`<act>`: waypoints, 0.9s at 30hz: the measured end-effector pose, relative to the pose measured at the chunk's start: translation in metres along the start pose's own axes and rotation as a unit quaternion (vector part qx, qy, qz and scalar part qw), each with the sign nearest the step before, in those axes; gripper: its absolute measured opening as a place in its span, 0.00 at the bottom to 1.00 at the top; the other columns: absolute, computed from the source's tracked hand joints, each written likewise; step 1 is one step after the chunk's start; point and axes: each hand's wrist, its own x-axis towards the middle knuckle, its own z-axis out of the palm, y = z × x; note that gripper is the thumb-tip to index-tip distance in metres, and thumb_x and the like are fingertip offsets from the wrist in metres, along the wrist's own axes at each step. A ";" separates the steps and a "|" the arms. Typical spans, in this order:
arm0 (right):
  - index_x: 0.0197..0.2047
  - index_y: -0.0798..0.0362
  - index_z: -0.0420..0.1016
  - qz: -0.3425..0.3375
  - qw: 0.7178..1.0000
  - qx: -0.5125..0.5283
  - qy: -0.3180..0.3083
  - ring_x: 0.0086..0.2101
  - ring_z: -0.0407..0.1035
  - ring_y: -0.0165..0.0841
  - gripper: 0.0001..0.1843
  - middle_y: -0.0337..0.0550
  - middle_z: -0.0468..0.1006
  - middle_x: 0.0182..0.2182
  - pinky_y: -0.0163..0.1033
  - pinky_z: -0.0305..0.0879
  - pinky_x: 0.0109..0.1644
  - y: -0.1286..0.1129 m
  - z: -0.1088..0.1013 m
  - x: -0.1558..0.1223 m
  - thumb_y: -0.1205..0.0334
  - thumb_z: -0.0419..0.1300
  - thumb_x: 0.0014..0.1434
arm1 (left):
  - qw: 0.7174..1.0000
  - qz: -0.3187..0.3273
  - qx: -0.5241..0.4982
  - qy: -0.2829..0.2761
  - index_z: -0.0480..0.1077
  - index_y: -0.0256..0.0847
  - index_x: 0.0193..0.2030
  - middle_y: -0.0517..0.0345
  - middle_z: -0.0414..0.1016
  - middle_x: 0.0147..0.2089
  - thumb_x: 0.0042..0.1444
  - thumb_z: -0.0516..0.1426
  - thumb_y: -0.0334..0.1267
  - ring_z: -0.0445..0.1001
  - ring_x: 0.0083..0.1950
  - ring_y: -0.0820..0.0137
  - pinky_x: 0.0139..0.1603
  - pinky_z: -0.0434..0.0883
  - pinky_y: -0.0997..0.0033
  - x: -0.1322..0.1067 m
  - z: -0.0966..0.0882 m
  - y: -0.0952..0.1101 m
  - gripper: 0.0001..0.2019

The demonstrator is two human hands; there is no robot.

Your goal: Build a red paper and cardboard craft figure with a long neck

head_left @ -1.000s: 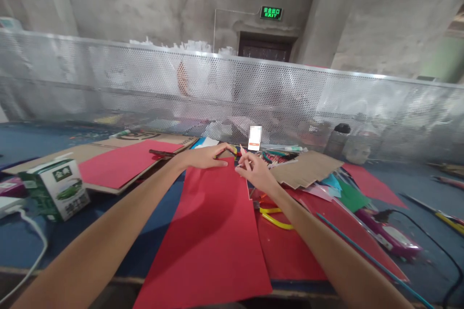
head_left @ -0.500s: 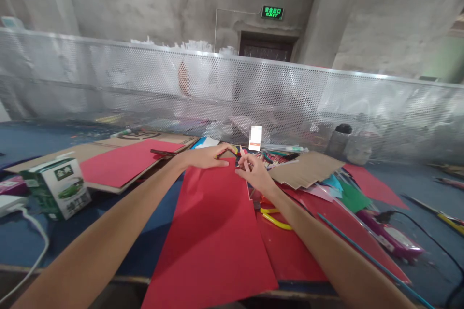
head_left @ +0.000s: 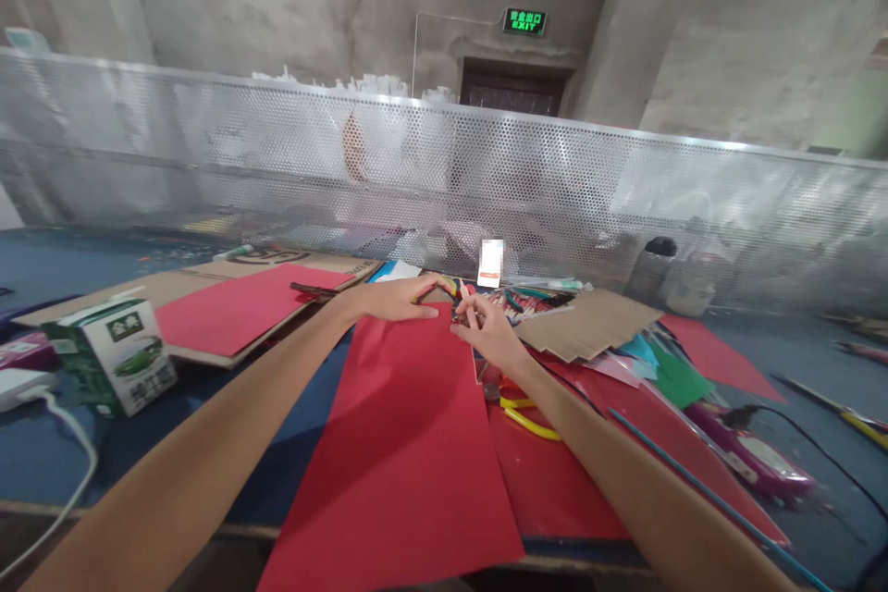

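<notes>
Both hands work at the far end of the red sheet, twelve o'clock being straight away from the wearer. Left hand spread, palm down, thumb out toward three o'clock on the paper near its far edge; something dark and yellow shows by the forefinger, cannot tell whether it is gripped. Right hand closed in a pinch on a slim pink stick, its upper end leaning toward eleven; whether the lower end meets paper, too small to tell.

Key relation: sheet stretches from the hands toward six o'clock, long axis close to the six-twelve line, near end past the edge of the bench. Left hand lies over the far edge; right hand is nearer the far right corner, at one o'clock on the sheet.

Around: lit white screen at twelve from the right hand, brown card at three, yellow-handled tool near five; green-and-white carton toward nine from the left hand
</notes>
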 end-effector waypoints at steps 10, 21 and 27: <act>0.36 0.50 0.69 -0.013 1.000 0.019 0.006 0.33 0.71 0.34 0.12 0.37 0.76 0.34 0.40 0.67 0.42 0.003 0.000 0.001 0.61 0.66 0.48 | 1.000 -0.012 0.015 -0.005 0.62 0.42 0.64 0.46 0.68 0.62 0.62 0.58 0.47 0.71 0.52 0.61 0.51 0.65 0.65 0.000 0.001 -0.006 0.26; 0.37 0.50 0.71 -0.004 1.000 0.008 0.005 0.33 0.72 0.35 0.14 0.36 0.74 0.30 0.40 0.69 0.39 0.000 -0.001 -0.001 0.59 0.67 0.48 | 1.000 0.013 0.012 -0.002 0.62 0.43 0.64 0.47 0.68 0.63 0.63 0.58 0.46 0.69 0.57 0.60 0.54 0.65 0.65 -0.001 0.001 -0.007 0.25; 0.50 0.49 0.71 -0.050 0.996 0.028 0.072 0.31 0.70 0.31 0.26 0.36 0.70 0.33 0.37 0.71 0.36 -0.014 -0.008 0.000 0.56 0.71 0.49 | 1.000 0.018 0.013 -0.004 0.62 0.43 0.63 0.48 0.69 0.61 0.63 0.58 0.44 0.70 0.55 0.61 0.54 0.65 0.66 0.000 0.001 -0.006 0.23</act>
